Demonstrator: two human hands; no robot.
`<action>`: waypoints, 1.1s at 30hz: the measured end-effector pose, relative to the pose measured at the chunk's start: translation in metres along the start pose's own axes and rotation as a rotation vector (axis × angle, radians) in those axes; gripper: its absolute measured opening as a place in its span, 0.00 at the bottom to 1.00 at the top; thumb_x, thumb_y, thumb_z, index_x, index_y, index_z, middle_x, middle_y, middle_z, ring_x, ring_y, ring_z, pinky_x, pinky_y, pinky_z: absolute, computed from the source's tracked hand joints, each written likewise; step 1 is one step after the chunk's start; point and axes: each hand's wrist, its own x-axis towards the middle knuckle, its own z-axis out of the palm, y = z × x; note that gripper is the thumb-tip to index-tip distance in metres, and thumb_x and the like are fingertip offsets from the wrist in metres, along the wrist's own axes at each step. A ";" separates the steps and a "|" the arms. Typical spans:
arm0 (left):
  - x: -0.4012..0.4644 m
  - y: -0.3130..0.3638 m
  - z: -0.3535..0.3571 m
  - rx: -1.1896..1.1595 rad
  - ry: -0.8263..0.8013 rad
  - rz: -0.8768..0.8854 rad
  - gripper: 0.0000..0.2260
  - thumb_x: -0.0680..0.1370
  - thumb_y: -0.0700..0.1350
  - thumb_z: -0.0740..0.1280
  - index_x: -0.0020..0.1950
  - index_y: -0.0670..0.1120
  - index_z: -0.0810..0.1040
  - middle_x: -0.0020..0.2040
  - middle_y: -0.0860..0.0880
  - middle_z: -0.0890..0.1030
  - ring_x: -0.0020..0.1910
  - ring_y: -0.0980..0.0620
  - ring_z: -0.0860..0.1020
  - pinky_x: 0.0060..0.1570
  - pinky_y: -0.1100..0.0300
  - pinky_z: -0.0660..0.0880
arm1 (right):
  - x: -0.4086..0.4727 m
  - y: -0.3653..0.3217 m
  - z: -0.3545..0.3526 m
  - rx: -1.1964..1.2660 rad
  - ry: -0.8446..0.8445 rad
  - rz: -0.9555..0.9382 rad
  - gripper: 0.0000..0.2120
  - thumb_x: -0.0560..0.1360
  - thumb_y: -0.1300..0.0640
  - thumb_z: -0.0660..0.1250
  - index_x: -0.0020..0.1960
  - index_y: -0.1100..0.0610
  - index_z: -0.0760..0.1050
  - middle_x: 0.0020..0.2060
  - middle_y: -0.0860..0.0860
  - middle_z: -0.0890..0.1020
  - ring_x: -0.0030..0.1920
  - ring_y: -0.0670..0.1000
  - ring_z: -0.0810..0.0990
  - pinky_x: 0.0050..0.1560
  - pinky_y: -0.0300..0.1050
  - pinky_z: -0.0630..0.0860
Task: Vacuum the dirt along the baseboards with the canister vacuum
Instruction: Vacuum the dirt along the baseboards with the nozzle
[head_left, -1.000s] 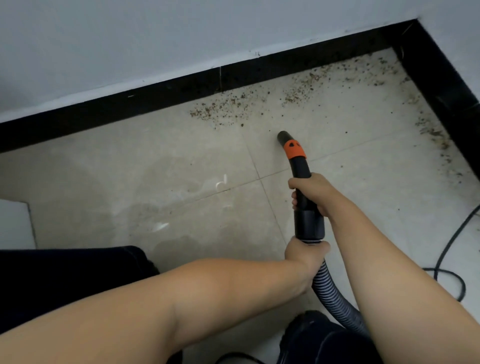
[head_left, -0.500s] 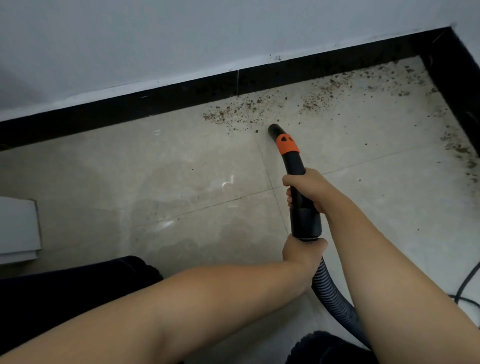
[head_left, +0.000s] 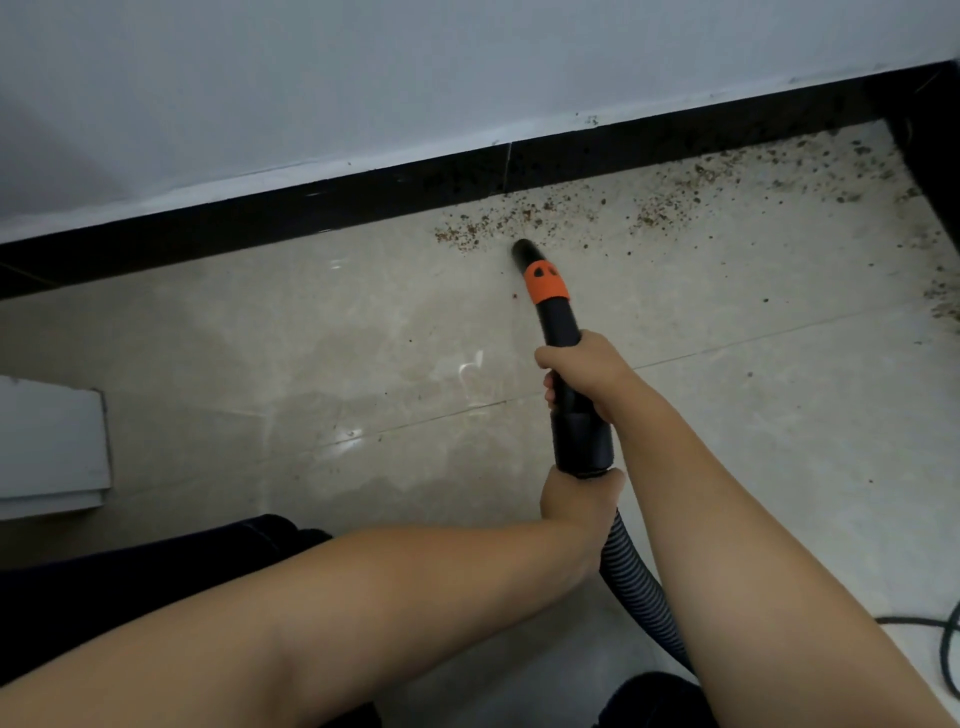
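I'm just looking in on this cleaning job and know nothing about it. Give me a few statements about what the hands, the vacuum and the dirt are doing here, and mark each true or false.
1. Both hands hold the vacuum: the right hand grips the black wand and the left hand grips where the ribbed hose joins it. True.
2. The nozzle tip points at the dirt beside the black baseboard. True.
3. The band on the wand is blue. False: the band is orange.
4. The floor along the baseboard is already free of dirt. False: crumbs lie scattered toward the corner.
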 end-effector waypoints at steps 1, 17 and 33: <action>-0.001 0.002 0.000 0.007 -0.015 0.007 0.04 0.71 0.39 0.69 0.45 0.45 0.78 0.48 0.39 0.83 0.39 0.47 0.78 0.40 0.59 0.74 | 0.002 0.000 -0.006 0.026 0.038 0.007 0.05 0.72 0.65 0.64 0.43 0.59 0.68 0.29 0.56 0.75 0.25 0.52 0.73 0.29 0.43 0.74; -0.016 -0.002 0.020 0.024 -0.145 -0.065 0.07 0.73 0.39 0.66 0.50 0.45 0.73 0.38 0.51 0.74 0.36 0.55 0.73 0.33 0.66 0.69 | -0.013 0.007 -0.042 0.034 -0.019 0.067 0.04 0.73 0.66 0.63 0.44 0.60 0.68 0.27 0.55 0.73 0.22 0.50 0.72 0.28 0.42 0.75; -0.027 -0.007 -0.004 -0.018 -0.003 -0.057 0.14 0.72 0.42 0.68 0.57 0.45 0.77 0.50 0.44 0.83 0.48 0.46 0.80 0.45 0.57 0.75 | -0.020 0.007 -0.005 0.006 -0.093 0.024 0.05 0.72 0.66 0.63 0.45 0.60 0.68 0.27 0.55 0.73 0.24 0.51 0.72 0.29 0.43 0.74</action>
